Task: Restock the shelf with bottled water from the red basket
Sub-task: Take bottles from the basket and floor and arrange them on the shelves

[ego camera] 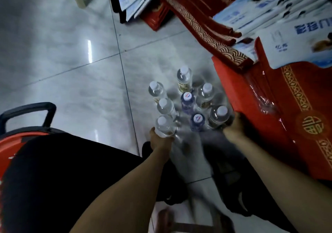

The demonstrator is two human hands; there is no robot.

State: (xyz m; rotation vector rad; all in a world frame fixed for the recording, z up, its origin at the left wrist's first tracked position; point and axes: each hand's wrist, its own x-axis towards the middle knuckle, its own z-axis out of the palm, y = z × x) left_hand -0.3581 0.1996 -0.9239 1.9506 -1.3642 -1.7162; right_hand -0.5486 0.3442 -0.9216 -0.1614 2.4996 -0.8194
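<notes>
On the glossy grey tiled floor (71, 62), just right of the frame's centre, stood a cluster of eight clear plastic water bottles, all upright. Six carried plain white caps and two, the blue-tinted bottles with printed caps (187, 100), stood in the middle of the group. The left hand (160, 139) was wrapped around the nearest white-capped clear bottle (164, 126) at the cluster's seven o'clock edge, fingers closed on its body. The right hand (233, 127) reached in at four o'clock and touched the white-capped bottle at that corner (219, 116); its fingers were hidden behind the bottle, so I cannot tell whether they gripped it. The red plastic basket with the black handle (23, 119) sat at nine o'clock from the bottles, well apart and partly hidden by a dark-clothed knee. Red gift boxes with gold patterns (287, 107) lay at three o'clock, just beside the right hand, with white and blue cartons (296, 44) stacked above them.
</notes>
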